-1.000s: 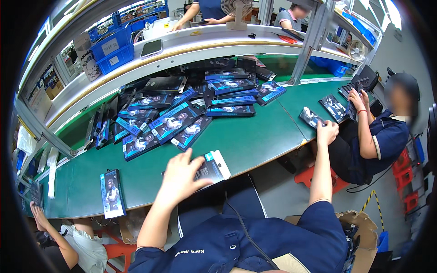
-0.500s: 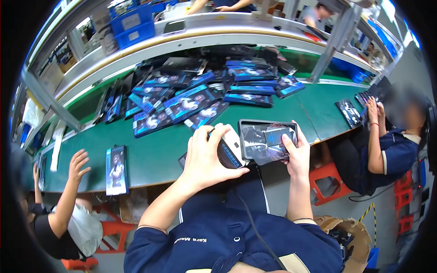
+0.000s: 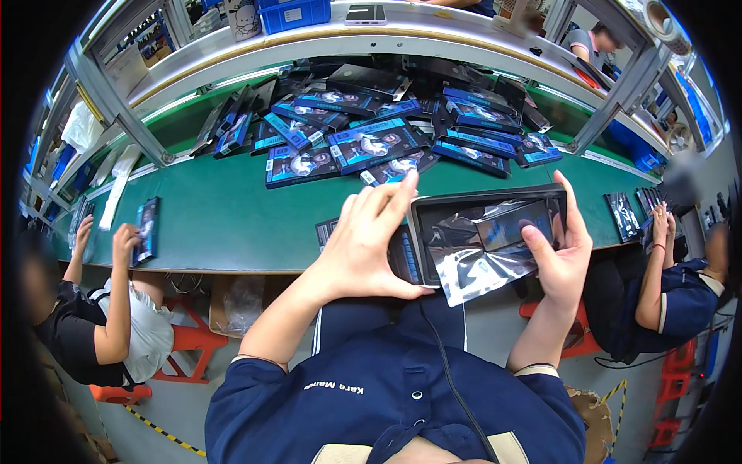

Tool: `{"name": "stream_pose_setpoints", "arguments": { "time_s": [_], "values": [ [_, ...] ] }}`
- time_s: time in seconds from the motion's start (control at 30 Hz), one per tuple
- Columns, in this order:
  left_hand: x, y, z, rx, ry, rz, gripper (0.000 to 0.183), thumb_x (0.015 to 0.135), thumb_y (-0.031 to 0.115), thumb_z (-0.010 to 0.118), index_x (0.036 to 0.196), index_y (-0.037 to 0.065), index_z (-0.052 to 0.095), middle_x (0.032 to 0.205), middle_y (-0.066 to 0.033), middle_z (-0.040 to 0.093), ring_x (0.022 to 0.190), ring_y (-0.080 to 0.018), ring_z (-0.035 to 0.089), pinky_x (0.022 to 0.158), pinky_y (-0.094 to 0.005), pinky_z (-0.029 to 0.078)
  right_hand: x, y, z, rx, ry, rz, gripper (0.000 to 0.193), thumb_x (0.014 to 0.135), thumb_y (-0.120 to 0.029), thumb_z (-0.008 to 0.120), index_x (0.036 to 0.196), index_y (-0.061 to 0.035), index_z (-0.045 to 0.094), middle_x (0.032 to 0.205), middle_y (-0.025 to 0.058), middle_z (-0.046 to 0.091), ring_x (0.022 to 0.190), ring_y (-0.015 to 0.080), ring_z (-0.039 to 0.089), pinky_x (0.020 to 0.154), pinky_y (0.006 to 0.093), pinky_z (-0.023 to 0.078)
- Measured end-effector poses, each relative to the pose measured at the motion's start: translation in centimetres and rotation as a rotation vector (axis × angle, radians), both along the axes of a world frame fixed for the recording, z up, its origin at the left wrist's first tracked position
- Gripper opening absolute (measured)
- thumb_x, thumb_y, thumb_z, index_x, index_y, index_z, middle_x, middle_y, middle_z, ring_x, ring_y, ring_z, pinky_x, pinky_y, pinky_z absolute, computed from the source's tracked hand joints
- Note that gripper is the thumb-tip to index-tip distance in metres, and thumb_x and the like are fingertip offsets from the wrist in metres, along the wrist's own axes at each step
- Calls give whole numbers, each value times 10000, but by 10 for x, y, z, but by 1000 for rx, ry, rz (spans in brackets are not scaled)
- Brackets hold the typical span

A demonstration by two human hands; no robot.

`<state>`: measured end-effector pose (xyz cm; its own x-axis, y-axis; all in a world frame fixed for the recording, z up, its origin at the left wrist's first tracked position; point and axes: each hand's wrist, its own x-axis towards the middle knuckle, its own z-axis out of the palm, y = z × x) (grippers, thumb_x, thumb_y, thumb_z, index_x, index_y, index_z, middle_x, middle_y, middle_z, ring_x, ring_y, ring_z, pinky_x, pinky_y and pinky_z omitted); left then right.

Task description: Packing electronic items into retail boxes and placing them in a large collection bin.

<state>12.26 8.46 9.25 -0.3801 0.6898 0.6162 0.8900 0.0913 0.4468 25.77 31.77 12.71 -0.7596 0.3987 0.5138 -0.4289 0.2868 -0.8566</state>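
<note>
My right hand (image 3: 568, 263) grips the right end of a shallow black tray (image 3: 488, 198), its thumb pressing on the contents. Inside lies a shiny clear plastic bag (image 3: 468, 271) with a flat dark rectangular piece (image 3: 506, 224) under the thumb; the bag's lower corner hangs over the tray's near edge. Wrapped around a dark box sleeve (image 3: 407, 259) with blue print is my left hand (image 3: 355, 243), thumb below and fingers above. The sleeve sits against the tray's left end. Whether the tray's end is inside the sleeve, I cannot tell.
Black-and-blue flat boxes (image 3: 379, 143) lie heaped on the green table (image 3: 209, 213). Another printed box (image 3: 325, 232) lies partly behind my left hand. A co-worker at the left holds a box (image 3: 146, 230); another at the right handles boxes (image 3: 649, 203). A shelf (image 3: 433, 42) runs behind.
The tray has come closer and tilted, and the bag now hangs over its near edge. The sleeve has turned toward the tray's left end. The left co-worker has grasped a box.
</note>
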Motion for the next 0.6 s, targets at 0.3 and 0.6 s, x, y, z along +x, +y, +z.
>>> {"name": "stream_pose_setpoints", "arguments": {
  "time_s": [0.3, 0.6],
  "values": [
    [18, 44, -29, 391, 87, 278, 1368, 452, 338, 896, 1474, -65, 82, 1111, -178, 507, 1003, -353, 505, 862, -439, 376, -36, -73, -1, 697, 94, -106, 363, 819, -59, 687, 1160, 15, 588, 930, 141, 648, 712, 290, 627, 636, 353, 511],
    [9, 32, -51, 660, -302, 188, 659, 644, 242, 895, 1028, 58, 393, 1054, -137, 536, 984, -231, 568, 853, -339, 463, -72, -76, -33, -503, -8, 412, 561, 876, -26, 605, 1378, -5, 358, 1301, 140, 500, 1154, 194, 515, 964, 323, 438]
  ]
}}
